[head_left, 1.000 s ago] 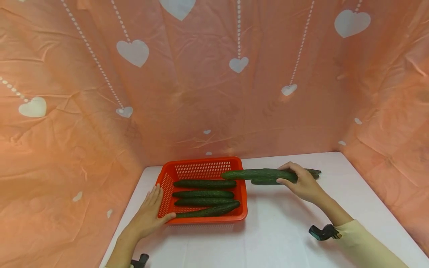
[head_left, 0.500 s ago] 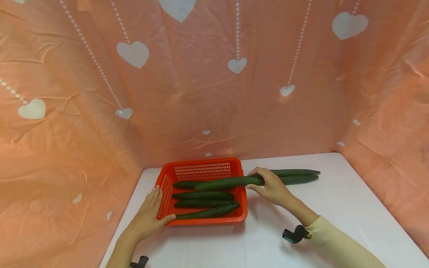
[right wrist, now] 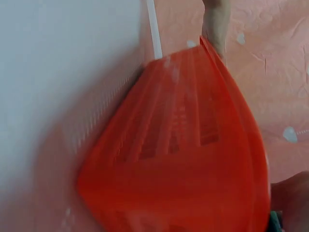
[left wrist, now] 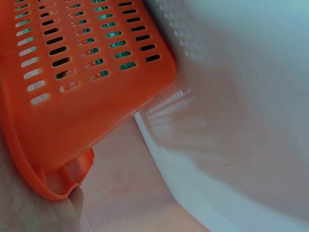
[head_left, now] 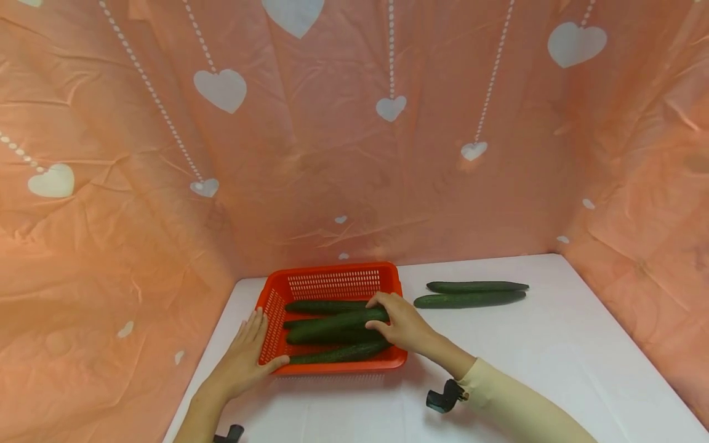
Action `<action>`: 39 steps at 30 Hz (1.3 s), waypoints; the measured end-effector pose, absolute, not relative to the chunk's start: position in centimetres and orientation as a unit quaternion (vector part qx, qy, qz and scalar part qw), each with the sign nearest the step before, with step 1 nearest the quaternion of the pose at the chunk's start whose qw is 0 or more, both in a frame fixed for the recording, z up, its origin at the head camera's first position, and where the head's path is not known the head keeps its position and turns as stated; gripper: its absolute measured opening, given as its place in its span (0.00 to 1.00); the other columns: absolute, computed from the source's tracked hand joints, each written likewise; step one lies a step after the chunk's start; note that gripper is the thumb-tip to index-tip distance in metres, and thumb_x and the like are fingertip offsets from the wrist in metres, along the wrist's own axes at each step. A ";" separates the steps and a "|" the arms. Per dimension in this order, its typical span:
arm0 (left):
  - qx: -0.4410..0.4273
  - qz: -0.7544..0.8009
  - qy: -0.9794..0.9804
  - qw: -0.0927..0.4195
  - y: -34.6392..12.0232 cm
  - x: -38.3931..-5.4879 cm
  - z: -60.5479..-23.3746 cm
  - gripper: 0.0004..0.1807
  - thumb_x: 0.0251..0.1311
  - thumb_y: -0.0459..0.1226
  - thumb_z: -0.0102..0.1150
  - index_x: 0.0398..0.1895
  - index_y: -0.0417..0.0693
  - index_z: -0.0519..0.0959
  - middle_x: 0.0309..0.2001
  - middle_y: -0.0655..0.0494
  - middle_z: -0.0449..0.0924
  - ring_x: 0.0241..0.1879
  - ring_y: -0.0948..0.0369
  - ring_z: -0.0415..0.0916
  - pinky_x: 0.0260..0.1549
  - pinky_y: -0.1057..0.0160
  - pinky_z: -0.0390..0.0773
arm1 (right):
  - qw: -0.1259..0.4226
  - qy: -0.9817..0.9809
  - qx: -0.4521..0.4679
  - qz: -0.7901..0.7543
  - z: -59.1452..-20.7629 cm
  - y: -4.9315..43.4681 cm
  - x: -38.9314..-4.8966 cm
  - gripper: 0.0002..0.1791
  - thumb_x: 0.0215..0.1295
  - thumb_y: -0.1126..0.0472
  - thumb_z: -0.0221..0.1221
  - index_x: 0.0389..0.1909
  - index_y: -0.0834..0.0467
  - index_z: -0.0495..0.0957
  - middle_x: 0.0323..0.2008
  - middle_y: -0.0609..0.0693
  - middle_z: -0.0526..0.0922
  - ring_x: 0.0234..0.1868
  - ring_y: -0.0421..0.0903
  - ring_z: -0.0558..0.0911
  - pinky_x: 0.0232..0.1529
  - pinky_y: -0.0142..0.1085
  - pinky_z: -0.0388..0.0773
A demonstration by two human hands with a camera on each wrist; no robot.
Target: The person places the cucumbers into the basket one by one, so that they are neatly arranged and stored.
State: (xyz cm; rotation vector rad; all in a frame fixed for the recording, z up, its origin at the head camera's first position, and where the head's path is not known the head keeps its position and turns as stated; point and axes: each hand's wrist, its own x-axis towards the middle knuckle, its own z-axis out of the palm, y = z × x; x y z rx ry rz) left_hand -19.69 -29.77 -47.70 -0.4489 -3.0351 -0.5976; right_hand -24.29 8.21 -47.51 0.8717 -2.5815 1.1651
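My right hand grips a dark green cucumber near its right end and holds it over the red plastic basket. Below and around it, several more cucumbers lie lengthwise in the basket, one along the back and one slanting at the front; the held one partly hides those between. My left hand rests on the basket's left rim with straight fingers, its thumb at the front left corner. The left wrist view shows the palm against the basket's rim.
Two cucumbers, a rear one and a nearer one, lie side by side on the white table, right of the basket. Behind the table hangs a pinkish-orange cloth with white hearts.
My right hand has carried the cucumber leftward from above the table to over the basket, uncovering the two cucumbers on the table. My left hand has stayed at the rim.
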 end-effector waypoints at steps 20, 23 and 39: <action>-0.141 -0.200 -0.970 0.000 -29.8 -19.6 -47.7 0.62 0.68 0.63 0.65 0.84 0.28 0.48 0.87 0.33 0.36 0.85 0.35 0.34 0.75 0.73 0.18 | -0.069 -0.866 0.335 0.364 -47.4 5.7 -24.5 0.29 0.77 0.52 0.66 0.73 0.59 0.76 0.74 0.60 0.75 0.76 0.62 0.70 0.77 0.65 0.62; -0.143 -0.200 -0.969 0.003 -29.8 -19.6 -47.7 0.61 0.68 0.62 0.65 0.84 0.27 0.49 0.86 0.33 0.36 0.85 0.35 0.35 0.75 0.72 0.18 | -0.038 -0.858 0.346 0.378 -47.3 6.9 -24.4 0.24 0.78 0.54 0.64 0.69 0.59 0.78 0.71 0.59 0.77 0.74 0.61 0.73 0.75 0.63 0.68; -0.133 -0.204 -0.970 -0.007 -29.8 -19.5 -47.6 0.62 0.67 0.63 0.66 0.85 0.29 0.48 0.87 0.34 0.35 0.86 0.36 0.33 0.84 0.46 0.32 | 0.156 -0.862 0.254 0.410 -49.3 17.2 -26.4 0.20 0.66 0.67 0.73 0.58 0.59 0.85 0.54 0.52 0.87 0.59 0.55 0.83 0.64 0.59 0.80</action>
